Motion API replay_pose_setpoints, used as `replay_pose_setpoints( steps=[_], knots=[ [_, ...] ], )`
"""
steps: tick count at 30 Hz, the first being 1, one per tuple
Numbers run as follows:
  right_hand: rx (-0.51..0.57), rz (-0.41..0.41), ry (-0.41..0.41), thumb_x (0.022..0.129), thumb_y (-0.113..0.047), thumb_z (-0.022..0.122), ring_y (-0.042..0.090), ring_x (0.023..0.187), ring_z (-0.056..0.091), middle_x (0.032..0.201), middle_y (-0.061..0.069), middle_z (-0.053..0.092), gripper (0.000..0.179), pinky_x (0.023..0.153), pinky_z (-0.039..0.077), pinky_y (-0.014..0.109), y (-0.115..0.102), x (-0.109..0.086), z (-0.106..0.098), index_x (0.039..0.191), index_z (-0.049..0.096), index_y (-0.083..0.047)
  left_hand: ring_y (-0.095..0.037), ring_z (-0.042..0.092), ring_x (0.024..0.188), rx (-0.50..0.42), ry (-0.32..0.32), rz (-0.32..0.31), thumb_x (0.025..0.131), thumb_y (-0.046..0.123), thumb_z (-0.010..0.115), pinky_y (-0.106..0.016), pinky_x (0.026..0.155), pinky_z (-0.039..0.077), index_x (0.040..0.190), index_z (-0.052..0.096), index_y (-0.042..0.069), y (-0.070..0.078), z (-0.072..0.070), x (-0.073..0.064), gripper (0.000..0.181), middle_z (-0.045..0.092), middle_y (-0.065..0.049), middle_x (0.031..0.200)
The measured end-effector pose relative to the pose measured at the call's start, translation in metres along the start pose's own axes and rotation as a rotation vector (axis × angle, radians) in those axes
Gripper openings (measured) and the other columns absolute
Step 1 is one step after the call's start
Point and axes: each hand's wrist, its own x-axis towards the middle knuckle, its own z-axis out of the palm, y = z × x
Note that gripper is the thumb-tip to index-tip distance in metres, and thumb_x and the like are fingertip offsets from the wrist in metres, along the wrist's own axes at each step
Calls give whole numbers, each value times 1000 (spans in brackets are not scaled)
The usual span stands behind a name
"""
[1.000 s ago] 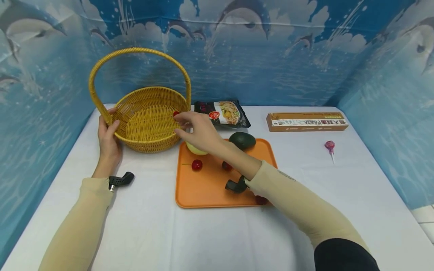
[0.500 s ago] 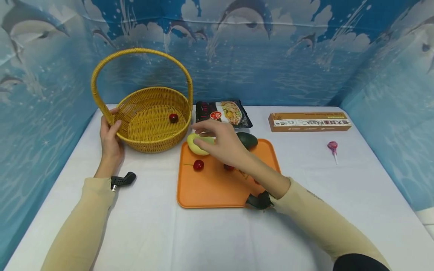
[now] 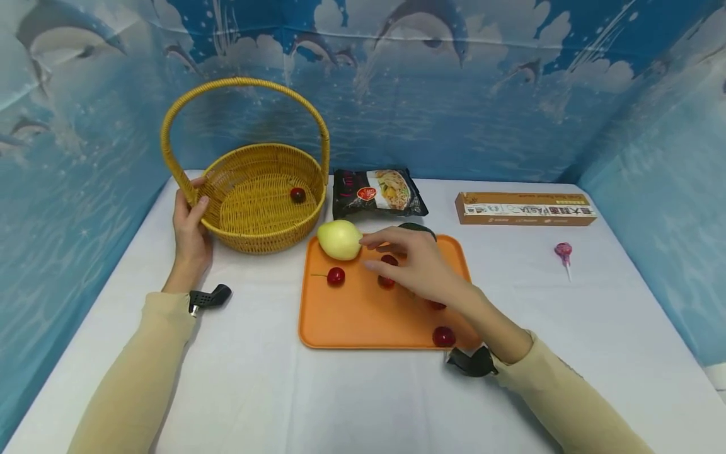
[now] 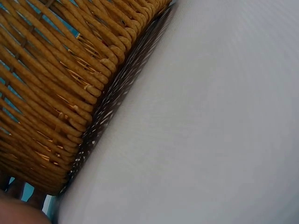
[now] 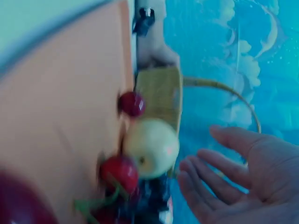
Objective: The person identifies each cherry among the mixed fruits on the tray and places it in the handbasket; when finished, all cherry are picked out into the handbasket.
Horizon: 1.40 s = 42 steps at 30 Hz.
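Note:
My left hand (image 3: 191,238) grips the left side of a yellow wicker basket (image 3: 258,244), thumb at the rim beside the handle's base. Inside the basket lies a dark red cherry (image 3: 297,195). My right hand (image 3: 420,263) hovers over the orange tray (image 3: 351,325), fingers apart and holding nothing. Near its fingertips sits a pale yellow fruit (image 3: 339,240) at the tray's back left corner. A stemmed cherry (image 3: 336,277) lies in front of that fruit. Another cherry (image 3: 444,337) is at the tray's front edge, and several more are partly hidden under my right hand.
A dark green fruit (image 3: 420,227) shows behind my right hand. At the back lie a black food packet (image 3: 377,192) and a long brown pasta box (image 3: 524,209). A wrapped lollipop (image 3: 564,252) rests at the right. A dolphin-print cloth (image 3: 397,126) hangs behind the table.
My right hand let go of the cherry inside the basket, then moved right and toward me over the tray. The left hand keeps its grip on the basket.

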Motion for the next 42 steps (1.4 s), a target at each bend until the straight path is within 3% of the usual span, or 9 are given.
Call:
replay_pose_setpoints(
  steps=[7,13,23,36,42],
  knots=[
    [74,65,-140,97,-26,79,29,118,71,127,-1,74,34,101,57,48,12,-6,-26,130,74,-23,-26,51,131,3,2,-25,102,10,57,-33,107,38,141,58,11,-1,1,1,39,52,-10,146],
    [1,68,-242,98,-25,77,19,113,72,128,5,74,34,99,57,44,31,-5,-41,131,74,-16,-26,49,134,25,-13,-21,103,12,56,-34,109,37,143,57,12,-1,1,1,40,51,-9,148],
    [-59,65,-292,93,-24,82,20,109,71,123,0,76,35,93,59,45,34,-3,-37,127,76,-18,-26,48,137,31,-14,-31,103,13,57,-33,111,37,143,57,13,2,2,1,41,49,-8,152],
    [45,78,-421,91,-10,82,21,110,74,122,5,76,37,95,60,39,29,-2,-25,128,75,-11,-26,49,135,25,-13,-28,102,11,56,-33,110,39,143,56,12,1,1,1,41,50,-9,151],
    [-86,52,-428,92,-11,82,16,104,72,118,-1,76,35,93,60,37,23,-3,-15,126,76,-15,-26,49,136,33,-7,-33,102,13,57,-32,109,40,143,57,12,2,-1,1,41,49,-9,152]
  ],
)
